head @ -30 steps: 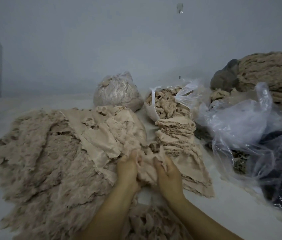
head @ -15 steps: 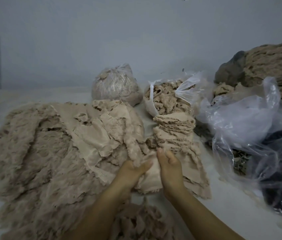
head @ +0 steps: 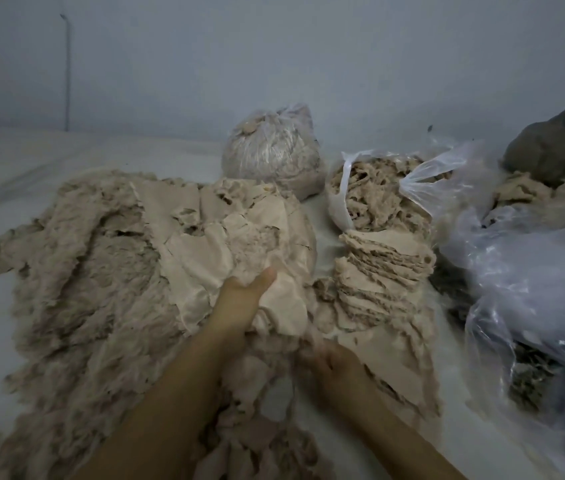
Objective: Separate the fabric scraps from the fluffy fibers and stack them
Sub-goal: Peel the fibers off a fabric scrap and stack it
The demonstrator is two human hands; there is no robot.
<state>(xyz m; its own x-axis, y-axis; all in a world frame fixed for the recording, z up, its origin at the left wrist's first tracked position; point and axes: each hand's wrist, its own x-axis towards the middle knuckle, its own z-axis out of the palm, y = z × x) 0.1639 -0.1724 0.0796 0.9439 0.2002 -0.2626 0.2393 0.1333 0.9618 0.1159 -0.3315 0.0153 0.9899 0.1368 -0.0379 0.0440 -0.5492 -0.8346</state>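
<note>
Peeling goes best if the left hand (head: 244,299) pinching the fabric scrap (head: 281,306) lifts gently while the blurred right hand (head: 331,367), grip unclear, pulls down on the fluffy fibers (head: 257,372).

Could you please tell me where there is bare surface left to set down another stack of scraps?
Bare white surface lies behind the fluffy pile, left of the tied bag. Around the scrap stack and the plastic bags it is crowded.
</note>
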